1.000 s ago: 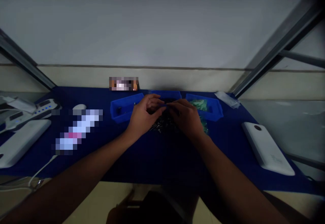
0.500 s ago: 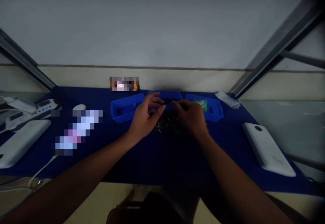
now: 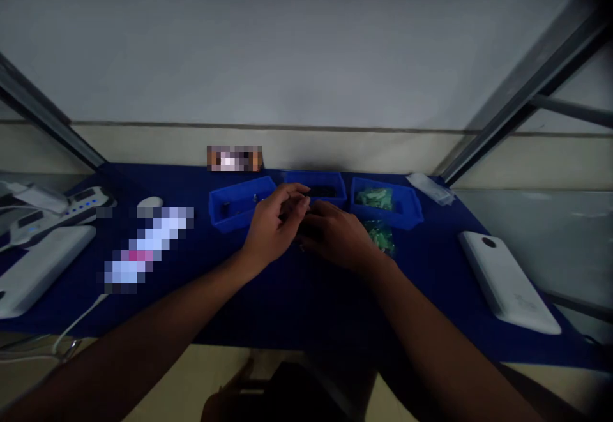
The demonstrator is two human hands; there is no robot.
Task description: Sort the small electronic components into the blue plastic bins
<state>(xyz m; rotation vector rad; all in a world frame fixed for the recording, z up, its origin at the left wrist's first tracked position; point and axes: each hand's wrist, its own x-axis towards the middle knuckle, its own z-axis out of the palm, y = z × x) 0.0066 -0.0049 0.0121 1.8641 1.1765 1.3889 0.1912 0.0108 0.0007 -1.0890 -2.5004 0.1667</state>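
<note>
My left hand (image 3: 275,227) is held over the front of the bins, fingers curled and thumb bent in towards them. Against its fingertips comes my right hand (image 3: 340,233), palm down with fingers folded. Whatever small thing they may pinch between them is hidden. Beneath the hands lies a pile of small dark pieces, mostly covered; a shiny bit (image 3: 301,248) shows. Just right of my right hand is a green packet (image 3: 383,235) on the table.
Three blue bins stand behind the hands: a left bin (image 3: 225,218) with a few small pieces, a middle bin (image 3: 339,182) with dark contents, and a right bin (image 3: 407,214) with green packets. White power banks (image 3: 507,281) flank the blue table (image 3: 230,320). A clear plastic bag (image 3: 430,189) lies behind.
My right hand has moved left and slightly nearer to me, meeting my left hand. The green packet and more of the right bin are now uncovered. My left hand has barely shifted.
</note>
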